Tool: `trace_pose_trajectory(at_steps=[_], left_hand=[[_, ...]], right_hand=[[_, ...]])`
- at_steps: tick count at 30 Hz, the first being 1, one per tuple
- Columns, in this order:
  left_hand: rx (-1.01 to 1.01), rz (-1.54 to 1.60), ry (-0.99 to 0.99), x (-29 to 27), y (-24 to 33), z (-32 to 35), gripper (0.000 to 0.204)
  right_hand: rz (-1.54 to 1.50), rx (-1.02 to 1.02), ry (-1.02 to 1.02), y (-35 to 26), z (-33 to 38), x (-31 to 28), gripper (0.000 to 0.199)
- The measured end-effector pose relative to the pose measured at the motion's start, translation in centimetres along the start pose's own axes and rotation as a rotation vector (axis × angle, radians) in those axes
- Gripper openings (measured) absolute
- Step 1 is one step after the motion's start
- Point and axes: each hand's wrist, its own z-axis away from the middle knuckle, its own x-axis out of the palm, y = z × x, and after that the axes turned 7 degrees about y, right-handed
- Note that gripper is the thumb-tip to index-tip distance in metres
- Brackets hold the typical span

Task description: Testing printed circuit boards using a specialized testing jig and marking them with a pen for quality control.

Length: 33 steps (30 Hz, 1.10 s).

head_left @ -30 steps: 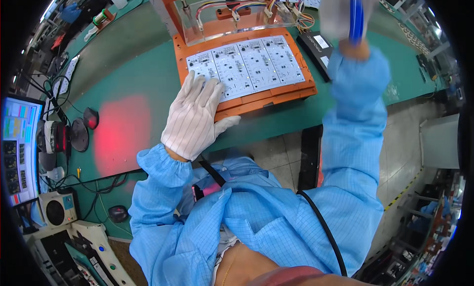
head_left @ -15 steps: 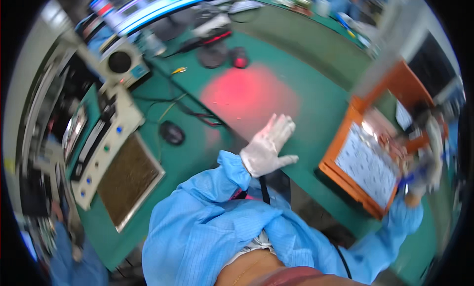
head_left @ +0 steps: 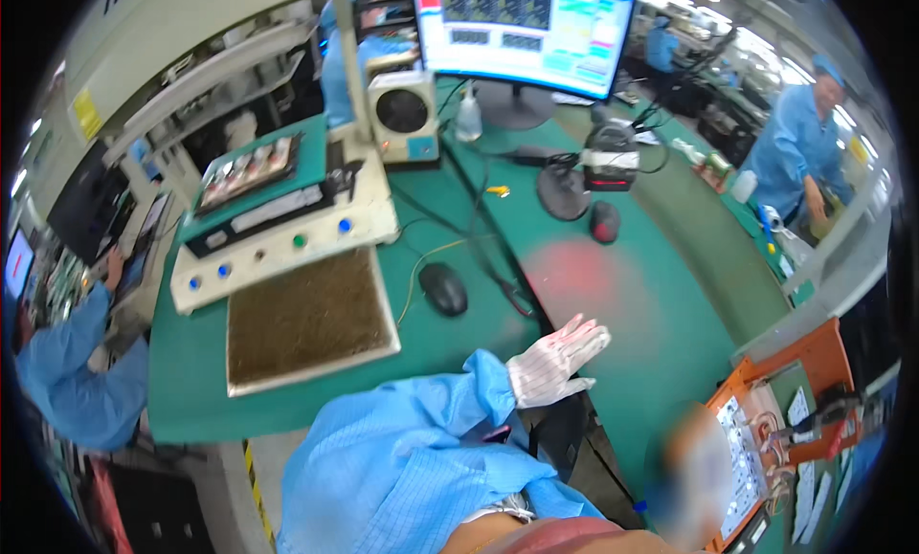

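My left hand (head_left: 558, 363), in a white striped glove, is held above the green bench (head_left: 469, 336) near its front edge. Its fingers are stretched out with nothing in them. On the right, my right hand (head_left: 697, 473) is a motion-smeared blur beside an orange tray (head_left: 804, 355). Whether its fingers hold anything cannot be made out. Inside the tray lie a light sheet with dark marks (head_left: 739, 468) and some wires (head_left: 775, 439). A black mouse (head_left: 443, 289) rests left of my left hand.
A cream machine (head_left: 278, 253) with coloured buttons stands left, a brown pad (head_left: 306, 320) before it. Behind are a monitor (head_left: 522, 37), a scanner on a stand (head_left: 610, 157), a second mouse (head_left: 604, 223) and cables. People in blue (head_left: 795, 138) work at the far right and left.
The view has swung, bringing more of the machine and monitor in, with the orange tray lower right. My left hand stays open. My right hand is now blurred at the tray's near-left side.
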Motion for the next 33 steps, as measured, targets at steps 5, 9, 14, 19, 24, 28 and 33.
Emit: trace_pose_trajectory(at_steps=[5, 9, 14, 19, 24, 28, 33], left_hand=[[-0.081, 0.0, 0.038, -1.4, 0.4, 1.2, 0.069], [0.03, -0.002, 0.002, -1.0, 0.3, 0.5, 0.07], [0.126, 0.05, -0.08, -0.9, 0.7, -1.3, 0.072], [0.348, -0.041, -0.401, 1.0, 2.1, -2.3, 0.084], [0.481, -0.173, -0.361, 4.8, 2.9, -3.5, 0.051], [0.447, -0.154, -0.367, 5.7, 3.1, -3.6, 0.051], [0.411, -0.17, -0.425, 5.0, 3.3, -3.2, 0.055]], right_hand=[[0.036, -0.131, -0.137, -2.2, -2.2, 0.9, 0.035], [0.111, -0.144, -0.107, -2.3, -1.6, 0.8, 0.038], [0.282, -0.185, -0.091, -2.7, 1.0, 0.3, 0.035], [0.595, 0.163, 0.12, -1.0, 8.1, -0.3, 0.027], [0.783, 0.459, 0.47, 0.8, 12.2, 1.0, 0.032], [0.835, 0.421, 0.466, 0.8, 11.7, 0.5, 0.023], [0.842, 0.427, 0.474, 0.1, 12.0, 0.7, 0.023]])
